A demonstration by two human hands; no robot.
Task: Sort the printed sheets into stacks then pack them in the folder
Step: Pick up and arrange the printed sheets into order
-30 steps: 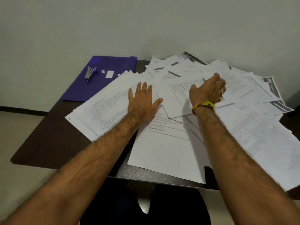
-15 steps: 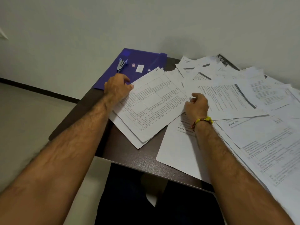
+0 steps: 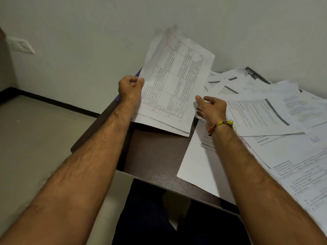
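Sheets (image 3: 276,121) are spread in a loose, overlapping heap over the right half of a dark table (image 3: 159,156); they are too many and too overlapped to be counted, and the nearest ones run off the lower right edge of the view. One plain sheet (image 3: 200,167) lies nearest the table's front edge, partly covered by the right forearm.

Two bare forearms are stretched forward from the bottom corners. A yellow band (image 3: 223,124) is worn at the right wrist. The right hand (image 3: 212,107) is held low over the heap with its fingers spread and relaxed, reaching leftward; nothing is gripped by it, and whether its fingertips touch the paper cannot be told.

The left hand (image 3: 131,89) is curled into a grip, and the left edge of a small bundle (image 3: 175,85) is pinched between thumb and fingers. The bundle is lifted and tilted up toward the wall, its lower edge just above the table; a printed table grid is seen on its top page, and at least two layers are seen at its lower edge.

A sliver of the blue folder (image 3: 137,73) is seen behind the left hand, mostly hidden by the bundle. One wall switch plate (image 3: 21,45) is seen far left.
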